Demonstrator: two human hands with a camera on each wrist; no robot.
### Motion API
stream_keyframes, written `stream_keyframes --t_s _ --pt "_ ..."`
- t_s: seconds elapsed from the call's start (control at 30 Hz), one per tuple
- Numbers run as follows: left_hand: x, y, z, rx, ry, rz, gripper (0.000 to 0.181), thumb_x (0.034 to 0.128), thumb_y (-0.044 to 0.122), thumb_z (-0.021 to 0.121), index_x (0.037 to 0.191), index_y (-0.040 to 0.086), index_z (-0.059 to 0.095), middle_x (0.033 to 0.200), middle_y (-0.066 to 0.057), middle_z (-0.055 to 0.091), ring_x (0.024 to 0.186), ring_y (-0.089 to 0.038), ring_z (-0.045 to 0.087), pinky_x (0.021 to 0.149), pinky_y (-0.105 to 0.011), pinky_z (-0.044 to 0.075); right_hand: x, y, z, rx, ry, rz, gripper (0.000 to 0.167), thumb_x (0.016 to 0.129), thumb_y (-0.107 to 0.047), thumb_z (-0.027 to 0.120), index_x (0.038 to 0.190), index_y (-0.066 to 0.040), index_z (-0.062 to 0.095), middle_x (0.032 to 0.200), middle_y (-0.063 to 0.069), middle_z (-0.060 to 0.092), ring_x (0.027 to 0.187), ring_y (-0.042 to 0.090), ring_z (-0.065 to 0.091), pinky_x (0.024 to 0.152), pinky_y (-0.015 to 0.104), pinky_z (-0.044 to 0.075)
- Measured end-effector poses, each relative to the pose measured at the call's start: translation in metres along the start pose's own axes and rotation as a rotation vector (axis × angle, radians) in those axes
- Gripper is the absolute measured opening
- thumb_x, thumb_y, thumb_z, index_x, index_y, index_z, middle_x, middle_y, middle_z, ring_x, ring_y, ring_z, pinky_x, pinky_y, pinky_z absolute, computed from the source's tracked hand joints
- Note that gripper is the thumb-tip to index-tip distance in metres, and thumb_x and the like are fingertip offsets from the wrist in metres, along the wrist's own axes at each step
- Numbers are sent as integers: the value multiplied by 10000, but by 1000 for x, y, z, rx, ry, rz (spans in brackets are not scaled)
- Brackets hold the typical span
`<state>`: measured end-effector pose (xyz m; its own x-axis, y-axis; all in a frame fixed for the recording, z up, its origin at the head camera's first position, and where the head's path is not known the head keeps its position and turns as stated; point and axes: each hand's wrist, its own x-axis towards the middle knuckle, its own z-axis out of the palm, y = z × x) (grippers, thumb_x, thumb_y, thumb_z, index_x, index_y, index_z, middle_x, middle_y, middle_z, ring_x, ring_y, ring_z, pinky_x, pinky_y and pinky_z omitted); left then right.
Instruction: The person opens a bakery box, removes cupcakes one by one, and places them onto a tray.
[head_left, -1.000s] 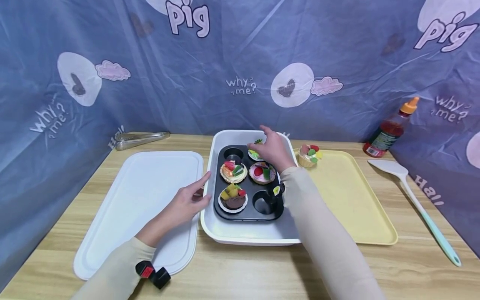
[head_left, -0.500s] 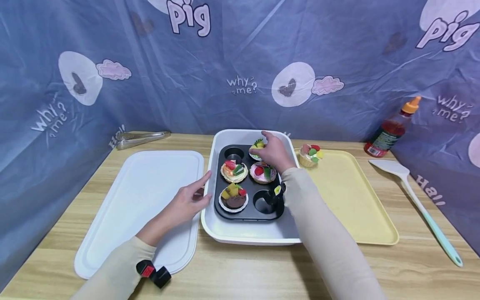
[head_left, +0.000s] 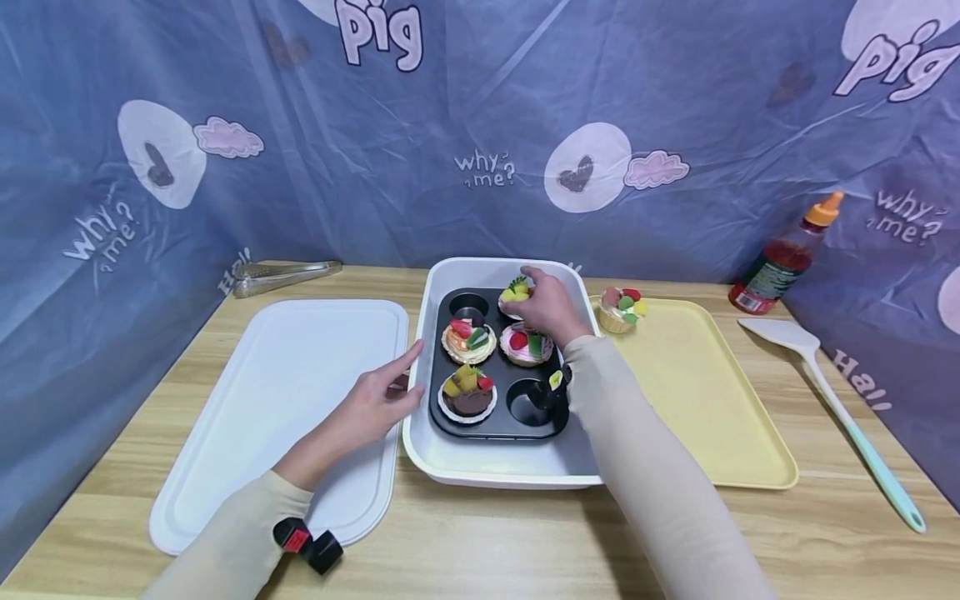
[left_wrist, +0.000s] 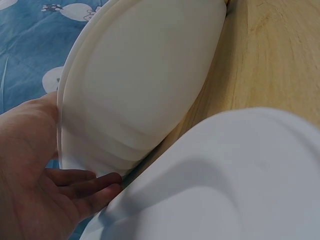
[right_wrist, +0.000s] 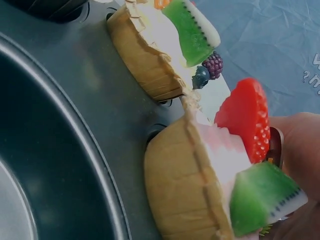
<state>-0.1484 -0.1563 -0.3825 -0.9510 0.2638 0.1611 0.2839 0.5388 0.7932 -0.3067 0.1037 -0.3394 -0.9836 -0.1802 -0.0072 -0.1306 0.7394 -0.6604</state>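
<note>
My right hand (head_left: pixel 552 307) pinches a small tart with yellow fruit (head_left: pixel 514 294) at the back right cup of a black muffin pan (head_left: pixel 498 422). The pan lies inside a white tub (head_left: pixel 498 473). With fingers spread, my left hand (head_left: pixel 366 410) touches the tub's left side; in the left wrist view the hand (left_wrist: pixel 42 185) is against the tub's outer wall (left_wrist: pixel 135 75). The pan also holds a pink tart (head_left: pixel 527 344), an orange-and-kiwi tart (head_left: pixel 468 342) and a chocolate one (head_left: pixel 468 397). The right wrist view shows the pink tart (right_wrist: pixel 180 180) close up.
A white tray (head_left: pixel 292 375) lies left of the tub. On the right, a yellow tray (head_left: pixel 705 400) holds a fruit tart (head_left: pixel 619 311). Metal tongs (head_left: pixel 285 277) lie at the back left, a sauce bottle (head_left: pixel 780 258) and spatula (head_left: pixel 832 383) at the right.
My right thumb and forefinger have closed on the yellow-fruit tart, with the hand slightly lower in the head view. My left hand has stayed at the tub.
</note>
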Motion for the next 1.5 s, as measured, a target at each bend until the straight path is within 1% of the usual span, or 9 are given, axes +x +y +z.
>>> stream_keyframes --t_s 0.13,0.3,0.6,0.8,1.1,1.27,1.5 --pt "0 0 0 -4 4 2 669 968 104 623 1570 55 335 1368 -243 602 1048 -273 686 939 -422 572 -1 0 0 -26 3 -3 784 852 -257 786 1515 -40 428 1403 239 571 1257 351 569 1101 455 454" --pt "0 0 0 -5 9 6 666 967 97 621 1568 50 337 1379 -247 594 1047 -275 689 939 -419 572 0 2 1 -41 -4 -3 789 853 -249 785 1517 -27 421 1408 237 568 1258 346 568 1115 455 442" --pt "-1 0 1 -2 12 -2 663 967 103 624 1568 61 346 1314 -229 636 1031 -254 682 928 -404 574 0 3 2 -41 7 -3 785 837 -212 798 1512 -37 437 1405 224 576 1262 339 565 1119 451 436" --pt "-1 0 1 -11 6 -10 668 970 112 623 1572 66 338 1340 -227 623 1046 -257 680 937 -407 570 -1 3 2 -44 14 -4 765 831 -205 806 1495 -40 464 1394 224 590 1268 341 570 1117 447 438" --pt "-1 1 1 -8 0 -12 663 975 117 616 1573 64 334 1393 -233 588 1064 -267 680 947 -416 567 -2 3 1 -61 21 -18 742 831 -204 801 1475 -14 486 1375 235 604 1257 345 576 1111 447 439" --pt "-1 0 1 -2 10 -3 660 973 114 619 1569 58 341 1356 -233 611 1039 -258 680 930 -409 572 -1 4 2 -57 32 -26 733 830 -194 805 1463 7 495 1374 237 603 1250 344 579 1113 443 438" --pt "-1 1 1 -1 15 -7 658 970 113 623 1566 60 349 1309 -223 639 1025 -247 678 921 -400 574 -1 4 3 -57 48 -40 698 816 -184 814 1421 23 536 1317 232 636 1187 341 603 1072 441 468"
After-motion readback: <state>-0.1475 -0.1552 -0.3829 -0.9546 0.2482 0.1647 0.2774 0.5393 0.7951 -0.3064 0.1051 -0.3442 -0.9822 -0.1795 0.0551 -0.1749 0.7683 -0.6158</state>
